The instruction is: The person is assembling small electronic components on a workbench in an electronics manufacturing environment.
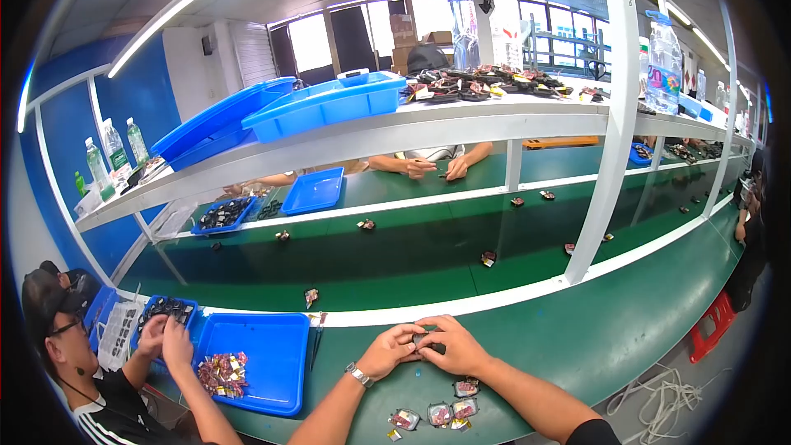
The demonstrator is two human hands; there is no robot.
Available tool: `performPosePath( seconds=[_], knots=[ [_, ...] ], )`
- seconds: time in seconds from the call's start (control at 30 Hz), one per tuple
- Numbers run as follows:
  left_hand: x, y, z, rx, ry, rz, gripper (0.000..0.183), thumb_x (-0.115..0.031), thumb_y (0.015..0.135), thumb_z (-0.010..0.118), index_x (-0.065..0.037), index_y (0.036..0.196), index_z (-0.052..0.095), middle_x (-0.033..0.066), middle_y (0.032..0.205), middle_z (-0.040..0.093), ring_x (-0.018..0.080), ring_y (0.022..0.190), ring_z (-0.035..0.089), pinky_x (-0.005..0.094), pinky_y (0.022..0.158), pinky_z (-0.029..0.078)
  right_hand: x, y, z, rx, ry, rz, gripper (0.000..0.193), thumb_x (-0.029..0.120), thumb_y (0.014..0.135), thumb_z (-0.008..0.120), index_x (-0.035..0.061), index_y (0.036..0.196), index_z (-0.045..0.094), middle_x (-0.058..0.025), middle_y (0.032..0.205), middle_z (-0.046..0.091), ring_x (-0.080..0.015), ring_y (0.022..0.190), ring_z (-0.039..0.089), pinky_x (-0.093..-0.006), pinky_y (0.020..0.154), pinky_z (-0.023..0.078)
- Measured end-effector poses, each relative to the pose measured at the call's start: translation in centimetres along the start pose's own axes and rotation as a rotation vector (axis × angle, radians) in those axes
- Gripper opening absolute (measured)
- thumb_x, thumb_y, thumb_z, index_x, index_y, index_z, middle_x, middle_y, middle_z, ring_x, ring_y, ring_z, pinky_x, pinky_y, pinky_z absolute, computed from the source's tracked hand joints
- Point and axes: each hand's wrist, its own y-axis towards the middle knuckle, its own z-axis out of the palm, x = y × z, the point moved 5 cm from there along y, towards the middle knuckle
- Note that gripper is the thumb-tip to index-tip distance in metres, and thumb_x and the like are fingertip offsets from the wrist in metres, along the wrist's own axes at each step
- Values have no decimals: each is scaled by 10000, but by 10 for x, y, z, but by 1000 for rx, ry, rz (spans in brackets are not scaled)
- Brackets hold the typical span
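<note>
My left hand, with a metal watch on its wrist, and my right hand meet above the green bench. Their closed fingers pinch a small dark part between them, and most of it is hidden by the fingertips. Nearer to me, between my forearms, lie several small clear-and-black pieces with reddish insides and yellow labels. To the left stands a blue tray with a heap of small red and yellow parts in it. Beside its right wall rest dark tweezers.
At the left, a co-worker handles something near a blue bin of black parts. Beyond a white rail, a green conveyor belt carries scattered pieces. A white post and a shelf with blue trays rise ahead.
</note>
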Motion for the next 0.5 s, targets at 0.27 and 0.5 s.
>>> performPosePath(
  seconds=[0.27, 0.5],
  knots=[
    [0, 0, 1, -22, -46, 29, 319, -80, 953, 521, -55, 1269, 484, 75, 1269, 528, 177, 1146, 549, 364, 970, 495, 3, -3, 7, -185, -108, 1, 96, 95, 766, 701, 66, 858, 693, -76, 1135, 612, -263, 1074, 551, -345, 836, 510],
    [0, 2, 0, -32, -55, 43, 319, -89, 980, 468, -26, 1293, 461, 93, 1257, 528, 186, 1156, 542, 354, 984, 481, -1, -4, 9, -219, -66, 32, 134, 75, 756, 709, 65, 889, 708, -79, 1119, 619, -260, 1045, 566, -349, 853, 512]
  ],
)
